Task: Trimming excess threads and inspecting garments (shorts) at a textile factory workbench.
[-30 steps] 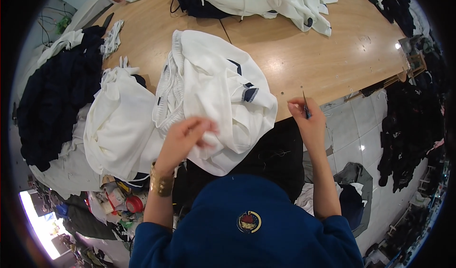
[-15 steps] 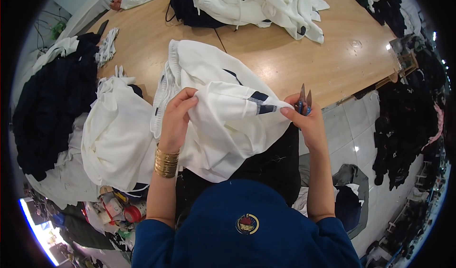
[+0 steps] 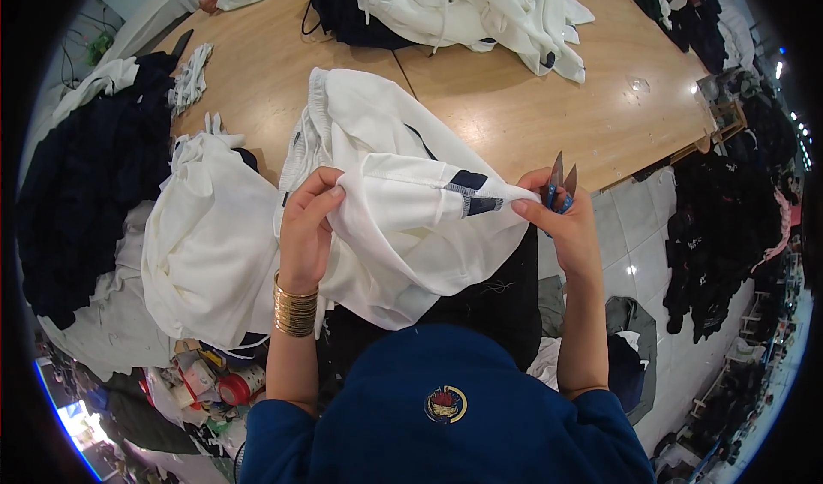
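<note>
Both your hands have come onto the cloth since a second ago, when the right one was clear of it, and the raised fold is now drawn out between them. Your left hand [image 3: 304, 227] pinches the fold between thumb and fingers, with gold bangles [image 3: 295, 310] around the wrist. Your right hand [image 3: 573, 231] grips the fold's narrow end between thumb and fingers, just beside its navy patches [image 3: 469, 180], and also holds small scissors [image 3: 557, 171] with blue handles, blades pointing up and parted. That white garment [image 3: 411, 265] lies partly on the wooden table [image 3: 514, 124], its gathered waistband [image 3: 319, 111] toward the left, and drapes over the near edge above black cloth [image 3: 506, 287]. Left of it rests another white garment [image 3: 206, 240], beside a dark navy heap [image 3: 94, 175]; more white clothing [image 3: 480, 17] is piled across the table.
</note>
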Available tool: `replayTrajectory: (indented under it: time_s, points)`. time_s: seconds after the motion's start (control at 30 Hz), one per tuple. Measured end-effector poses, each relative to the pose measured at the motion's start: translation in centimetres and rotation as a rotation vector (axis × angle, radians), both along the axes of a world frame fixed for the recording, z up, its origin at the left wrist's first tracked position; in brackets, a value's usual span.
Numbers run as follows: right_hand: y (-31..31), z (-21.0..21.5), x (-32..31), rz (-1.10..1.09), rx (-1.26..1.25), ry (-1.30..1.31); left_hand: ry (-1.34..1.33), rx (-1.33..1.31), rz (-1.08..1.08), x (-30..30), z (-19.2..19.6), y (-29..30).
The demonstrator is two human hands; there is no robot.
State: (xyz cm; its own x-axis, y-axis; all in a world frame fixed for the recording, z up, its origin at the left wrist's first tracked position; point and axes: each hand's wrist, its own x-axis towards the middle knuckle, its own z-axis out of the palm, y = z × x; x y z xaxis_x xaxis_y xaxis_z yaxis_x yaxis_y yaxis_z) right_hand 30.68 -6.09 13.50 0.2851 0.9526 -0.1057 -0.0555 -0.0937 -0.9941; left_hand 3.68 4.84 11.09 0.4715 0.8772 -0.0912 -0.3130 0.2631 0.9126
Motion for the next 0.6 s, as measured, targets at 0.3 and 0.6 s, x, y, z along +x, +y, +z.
replayTrajectory:
  time_s: [0.3, 0.6]
  points:
    - [3.8, 0.9, 13.3, -0.706, 0.365, 0.007, 0.767, 0.791, -0.163, -0.4, -0.8, -0.5]
    - [-0.6, -7.7, 11.1, -0.555, -0.044, -0.843, 0.731, 0.419, 0.097, -3.7, -2.8, 0.1]
